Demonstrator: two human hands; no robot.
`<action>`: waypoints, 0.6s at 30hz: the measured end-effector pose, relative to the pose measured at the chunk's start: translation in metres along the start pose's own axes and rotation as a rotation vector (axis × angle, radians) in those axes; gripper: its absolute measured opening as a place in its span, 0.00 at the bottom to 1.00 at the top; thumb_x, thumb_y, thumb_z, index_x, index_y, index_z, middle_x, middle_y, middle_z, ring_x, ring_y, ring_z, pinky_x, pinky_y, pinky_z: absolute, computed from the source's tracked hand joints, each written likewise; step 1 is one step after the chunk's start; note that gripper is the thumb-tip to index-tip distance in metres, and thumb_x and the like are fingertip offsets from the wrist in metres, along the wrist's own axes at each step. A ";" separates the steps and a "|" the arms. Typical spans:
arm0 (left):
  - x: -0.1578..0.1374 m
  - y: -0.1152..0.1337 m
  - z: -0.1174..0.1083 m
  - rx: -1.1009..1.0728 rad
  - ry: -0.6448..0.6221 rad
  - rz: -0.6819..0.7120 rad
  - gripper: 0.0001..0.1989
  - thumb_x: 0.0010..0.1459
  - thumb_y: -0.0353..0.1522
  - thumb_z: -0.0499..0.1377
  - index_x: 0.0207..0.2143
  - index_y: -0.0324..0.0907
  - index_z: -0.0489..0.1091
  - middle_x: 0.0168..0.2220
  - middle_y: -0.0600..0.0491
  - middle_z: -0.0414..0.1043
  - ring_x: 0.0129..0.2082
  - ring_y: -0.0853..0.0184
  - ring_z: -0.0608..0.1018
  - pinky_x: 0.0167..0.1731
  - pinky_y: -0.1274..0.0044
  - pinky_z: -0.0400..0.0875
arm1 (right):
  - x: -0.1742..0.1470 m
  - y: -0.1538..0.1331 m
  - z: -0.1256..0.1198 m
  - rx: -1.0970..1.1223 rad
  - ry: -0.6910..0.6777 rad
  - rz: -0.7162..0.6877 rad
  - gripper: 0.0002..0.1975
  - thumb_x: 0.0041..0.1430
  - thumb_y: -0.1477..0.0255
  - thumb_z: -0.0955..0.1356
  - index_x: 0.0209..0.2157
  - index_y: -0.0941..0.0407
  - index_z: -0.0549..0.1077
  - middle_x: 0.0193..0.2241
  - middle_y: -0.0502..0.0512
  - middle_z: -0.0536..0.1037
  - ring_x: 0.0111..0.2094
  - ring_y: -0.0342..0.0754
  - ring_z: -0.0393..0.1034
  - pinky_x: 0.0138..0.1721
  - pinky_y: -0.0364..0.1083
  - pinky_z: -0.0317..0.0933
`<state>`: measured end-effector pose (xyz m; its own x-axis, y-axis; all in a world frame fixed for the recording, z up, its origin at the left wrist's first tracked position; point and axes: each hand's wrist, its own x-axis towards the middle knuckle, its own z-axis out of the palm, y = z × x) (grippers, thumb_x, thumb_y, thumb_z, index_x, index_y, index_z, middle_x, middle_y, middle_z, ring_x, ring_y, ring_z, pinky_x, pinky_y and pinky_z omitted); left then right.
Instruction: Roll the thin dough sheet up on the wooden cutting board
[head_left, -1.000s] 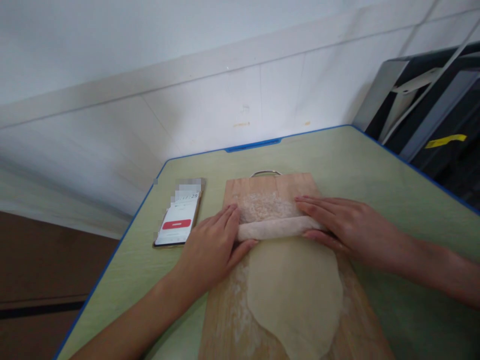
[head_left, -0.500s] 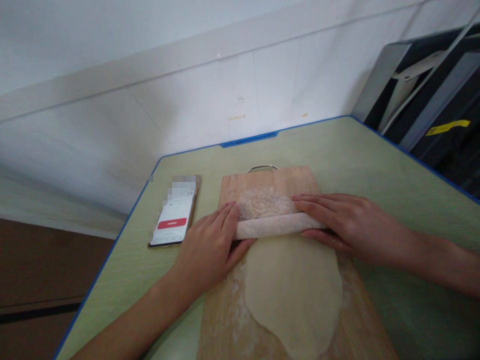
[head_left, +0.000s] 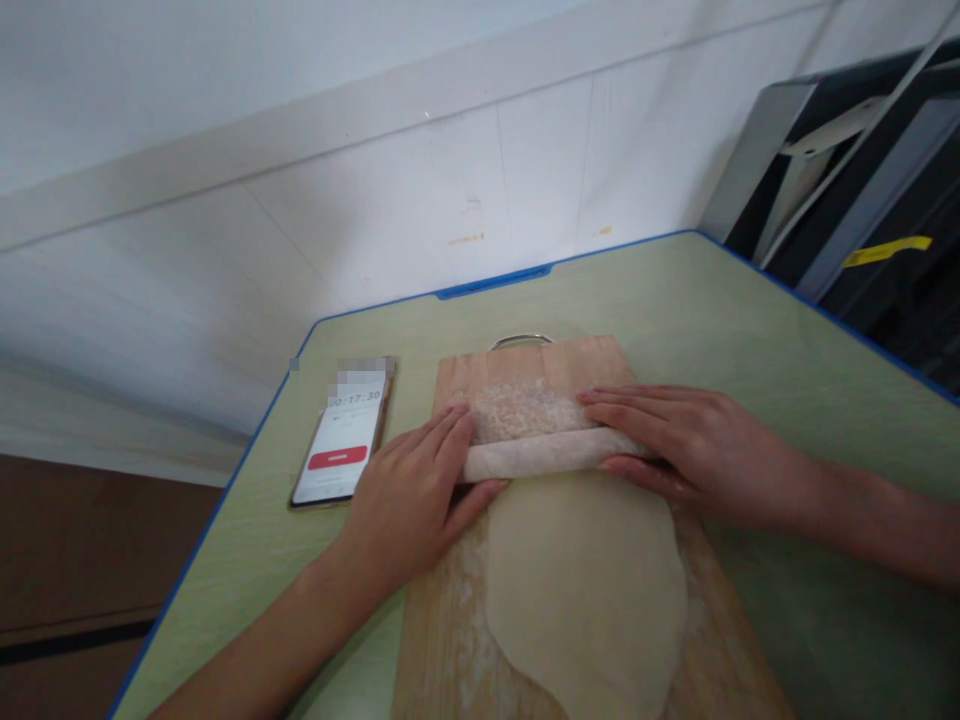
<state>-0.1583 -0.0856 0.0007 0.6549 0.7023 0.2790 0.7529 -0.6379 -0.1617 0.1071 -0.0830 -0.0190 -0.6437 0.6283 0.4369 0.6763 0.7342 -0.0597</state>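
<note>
A flour-dusted rolling pin (head_left: 536, 456) lies crosswise at the far edge of a flat, pale sheet of dough (head_left: 589, 590). Whether dough is wrapped around the pin is hard to tell. My left hand (head_left: 412, 490) closes over the pin's left end, thumb on the near side and fingers on the far side. At the other end, my right hand (head_left: 686, 445) grips the same way. Both ends of the pin are hidden under my hands. Beneath the dough is a wooden cutting board (head_left: 424, 660), with flour scattered beyond the pin and along the dough's sides.
A phone (head_left: 339, 430) with a running timer lies left of the board, close to my left hand. The board's metal handle (head_left: 523, 340) points toward the white wall (head_left: 405, 220). Dark equipment (head_left: 885, 200) stands beyond the green table's (head_left: 660, 290) right edge.
The view has shifted slightly, and the phone's timer digits are now readable. Both hands keep their grip on the rolling pin, which sits in nearly the same place on the dough.
</note>
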 end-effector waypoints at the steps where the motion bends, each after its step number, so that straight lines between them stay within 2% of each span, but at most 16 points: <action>1: 0.000 0.000 0.000 0.002 -0.001 -0.001 0.24 0.59 0.43 0.47 0.49 0.32 0.60 0.48 0.38 0.69 0.47 0.56 0.73 0.41 0.65 0.72 | 0.000 0.000 0.000 0.007 -0.003 0.003 0.18 0.62 0.66 0.59 0.46 0.62 0.69 0.43 0.62 0.75 0.44 0.52 0.70 0.44 0.52 0.66; 11: -0.005 0.010 -0.004 0.012 0.009 -0.022 0.22 0.60 0.40 0.46 0.50 0.32 0.59 0.48 0.37 0.70 0.45 0.56 0.74 0.40 0.64 0.73 | -0.001 -0.008 -0.005 -0.051 0.034 -0.031 0.18 0.63 0.68 0.57 0.44 0.65 0.70 0.41 0.64 0.76 0.41 0.54 0.72 0.40 0.53 0.68; 18: -0.001 0.004 -0.001 -0.026 0.017 -0.011 0.22 0.59 0.40 0.47 0.49 0.33 0.60 0.47 0.39 0.71 0.46 0.57 0.74 0.41 0.66 0.72 | 0.000 0.001 -0.001 -0.010 0.006 -0.031 0.18 0.63 0.65 0.58 0.45 0.63 0.69 0.43 0.62 0.76 0.43 0.51 0.71 0.43 0.50 0.66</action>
<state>-0.1561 -0.0894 0.0006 0.6455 0.7038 0.2967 0.7578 -0.6386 -0.1339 0.1083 -0.0827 -0.0178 -0.6624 0.6033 0.4441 0.6594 0.7509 -0.0367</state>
